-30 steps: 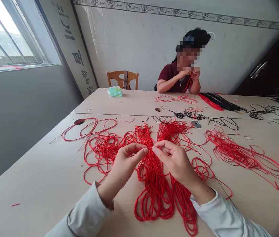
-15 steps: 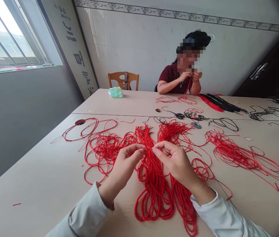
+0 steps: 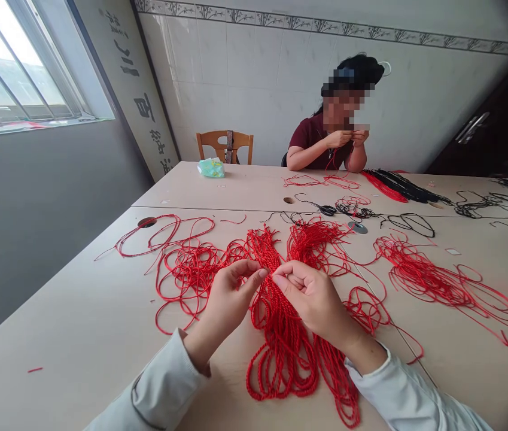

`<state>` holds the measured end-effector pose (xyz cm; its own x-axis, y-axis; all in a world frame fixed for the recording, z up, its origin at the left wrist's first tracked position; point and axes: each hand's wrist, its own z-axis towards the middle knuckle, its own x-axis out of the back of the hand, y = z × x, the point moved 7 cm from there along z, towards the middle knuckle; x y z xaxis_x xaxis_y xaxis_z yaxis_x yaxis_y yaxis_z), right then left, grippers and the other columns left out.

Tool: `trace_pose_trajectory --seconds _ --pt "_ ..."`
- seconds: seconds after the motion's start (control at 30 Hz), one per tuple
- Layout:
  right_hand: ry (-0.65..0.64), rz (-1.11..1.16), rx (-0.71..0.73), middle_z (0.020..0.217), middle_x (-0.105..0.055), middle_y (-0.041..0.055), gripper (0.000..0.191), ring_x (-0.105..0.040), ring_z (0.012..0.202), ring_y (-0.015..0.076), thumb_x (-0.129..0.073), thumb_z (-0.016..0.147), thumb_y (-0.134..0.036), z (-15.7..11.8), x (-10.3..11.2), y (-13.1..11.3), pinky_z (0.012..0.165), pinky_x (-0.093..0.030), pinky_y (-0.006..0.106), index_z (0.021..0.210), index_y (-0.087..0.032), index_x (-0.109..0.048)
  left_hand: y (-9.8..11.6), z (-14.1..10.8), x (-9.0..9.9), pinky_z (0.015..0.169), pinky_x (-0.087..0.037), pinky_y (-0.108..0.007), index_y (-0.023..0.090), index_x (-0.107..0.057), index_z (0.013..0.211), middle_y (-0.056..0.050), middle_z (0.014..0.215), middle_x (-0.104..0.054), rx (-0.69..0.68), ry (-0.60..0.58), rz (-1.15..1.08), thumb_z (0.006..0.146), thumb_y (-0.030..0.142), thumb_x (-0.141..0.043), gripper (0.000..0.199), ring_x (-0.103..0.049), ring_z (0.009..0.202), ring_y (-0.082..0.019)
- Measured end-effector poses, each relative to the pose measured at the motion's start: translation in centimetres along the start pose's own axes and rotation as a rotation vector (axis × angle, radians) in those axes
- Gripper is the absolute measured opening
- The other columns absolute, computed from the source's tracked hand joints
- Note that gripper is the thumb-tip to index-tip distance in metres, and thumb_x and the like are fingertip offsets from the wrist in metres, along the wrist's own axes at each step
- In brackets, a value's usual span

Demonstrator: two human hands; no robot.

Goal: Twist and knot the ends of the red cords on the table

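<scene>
While hovering over the far half of the braids (image 3: pixel 280 320), holding left hand (image 3: pixel 231 299) and right hand (image 3: pixel 314 299) almost tip to tip, pressing each grip together at the tips, but being unable to tell if pinching anything. Seeing the braids lying on the counter (image 3: pixel 78 335), with a tangle (image 3: pixel 195 263) just left of them, a bunch (image 3: pixel 314 236) just right and a skein (image 3: pixel 428 281) well to the right. Seeing scissors (image 3: pixel 326 210) beyond the braids and, farther beyond, a person (image 3: pixel 310 140) sitting.

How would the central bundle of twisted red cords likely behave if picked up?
The bundle would probably hang floppy: its cords bend into loose loops. It looks light, being made of slender cords. Loops might snag one another, since they overlap.
</scene>
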<state>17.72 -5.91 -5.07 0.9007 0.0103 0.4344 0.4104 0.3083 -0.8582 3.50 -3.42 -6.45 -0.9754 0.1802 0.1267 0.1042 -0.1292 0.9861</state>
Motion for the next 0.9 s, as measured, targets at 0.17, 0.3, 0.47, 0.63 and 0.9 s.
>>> trace_pose_trajectory --seconds 0.17,0.3,0.47,0.63,0.9 --pt "0.005 0.009 -0.014 0.053 -0.031 -0.0081 0.022 -0.027 0.047 0.009 -0.053 0.091 -0.036 0.4 0.2 0.3 0.045 -0.021 0.025 0.081 -0.017 -0.06 -0.5 0.1 -0.2 0.057 -0.039 -0.023 0.016 -0.066 0.075 -0.001 0.069 -0.06 0.089 -0.034 -0.102 0.078 0.038 -0.068 0.022 -0.05 0.063 -0.013" --pt "0.046 0.043 -0.058 0.053 -0.03 -0.008 0.024 -0.027 0.047 0.0093 -0.054 0.09 -0.039 0.7 0.9 1.0 0.045 -0.02 0.025 0.081 -0.017 -0.061 -0.8 0.2 -0.5 0.058 -0.041 -0.023 0.017 -0.07 0.078 -0.001 0.069 -0.062 0.125 -0.074 -0.16 0.076 0.039 -0.07 0.023 -0.051 0.063 -0.013" --pt "0.069 0.088 -0.094 0.054 -0.032 -0.0074 0.026 -0.027 0.048 0.0099 -0.055 0.089 -0.041 0.6 1.4 1.2 0.046 -0.021 0.025 0.084 -0.016 -0.062 -1.0 -0.1 -0.8 0.069 -0.044 -0.026 0.016 -0.073 0.09 -0.004 0.079 -0.067 0.193 -0.088 -0.256 0.076 0.033 -0.071 0.022 -0.056 0.072 -0.015" --pt "0.071 0.099 -0.096 0.055 -0.036 -0.0065 0.026 -0.028 0.049 0.0101 -0.055 0.09 -0.042 0.4 1.5 0.9 0.047 -0.022 0.025 0.086 -0.017 -0.062 -0.8 -0.3 -1.0 0.067 -0.041 -0.025 0.016 -0.071 0.089 -0.002 0.076 -0.064 0.209 -0.099 -0.278 0.077 0.029 -0.069 0.018 -0.053 0.069 -0.013" --pt "0.027 0.092 -0.075 0.056 -0.036 -0.0066 0.024 -0.031 0.05 0.0108 -0.055 0.09 -0.04 0.7 1.2 1.1 0.048 -0.025 0.025 0.084 -0.018 -0.062 0.1 -0.4 -0.9 0.061 -0.039 -0.024 0.016 -0.069 0.079 0.0 0.071 -0.061 0.127 -0.099 -0.235 0.076 0.037 -0.071 0.021 -0.049 0.065 -0.012"
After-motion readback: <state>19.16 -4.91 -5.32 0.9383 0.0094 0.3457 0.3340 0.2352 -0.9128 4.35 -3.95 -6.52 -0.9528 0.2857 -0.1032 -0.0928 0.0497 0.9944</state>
